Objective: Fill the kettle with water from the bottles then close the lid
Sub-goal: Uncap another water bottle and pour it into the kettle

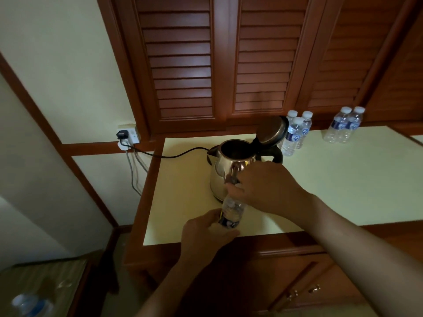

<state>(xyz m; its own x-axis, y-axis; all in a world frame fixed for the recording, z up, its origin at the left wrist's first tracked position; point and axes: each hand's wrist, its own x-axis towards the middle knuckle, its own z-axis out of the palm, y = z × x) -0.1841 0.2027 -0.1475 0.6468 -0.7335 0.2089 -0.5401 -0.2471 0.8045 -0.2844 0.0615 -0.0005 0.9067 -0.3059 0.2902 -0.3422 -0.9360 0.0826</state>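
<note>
A shiny steel kettle (231, 170) stands on the cream countertop (343, 179) with its lid (272, 130) tipped open at the back. In front of it, my left hand (206, 234) grips the body of a small clear water bottle (232, 212) with a dark blue label, tilted toward the kettle. My right hand (265, 186) is closed over the bottle's top, hiding the cap. Three capped bottles (295, 136) stand right behind the kettle, and two more bottles (344, 125) stand farther right.
A black cord (174, 154) runs from the kettle to a wall socket (128, 135) at the left. Louvred wooden doors (217, 65) rise behind the counter. Drawers with knobs (313, 289) sit below. A bottle (29, 304) lies on a low surface at bottom left.
</note>
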